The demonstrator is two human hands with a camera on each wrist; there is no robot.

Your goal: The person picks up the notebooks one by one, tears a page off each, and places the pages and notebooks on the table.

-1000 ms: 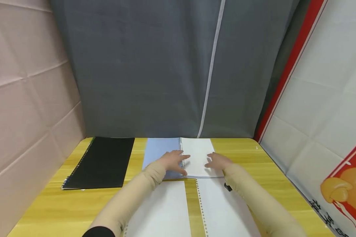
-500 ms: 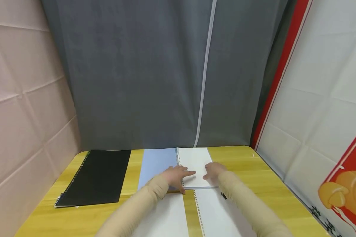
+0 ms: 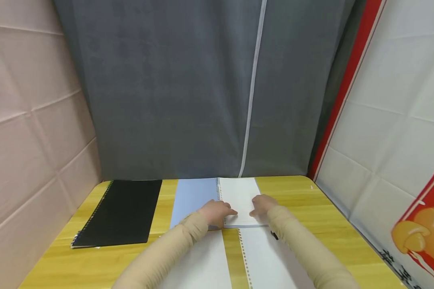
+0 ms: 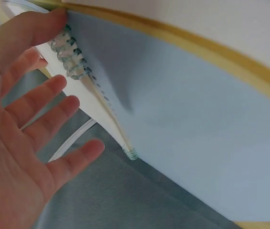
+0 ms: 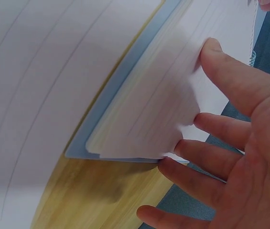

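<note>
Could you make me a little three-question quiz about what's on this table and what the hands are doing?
1. True or false: the open notebook is spiral-bound.
2. Which hand touches the coil? A) left hand B) right hand
3. What colour is the closed notebook on the left of the table?

Key: 1. True. 2. A; the right hand rests on the white page. 3. Black.

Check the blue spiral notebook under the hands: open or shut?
Open. The blue notebook's cover lies flat to the left of the spiral binding, white pages showing on the right. Left hand touches the binding, right hand the pages.
</note>
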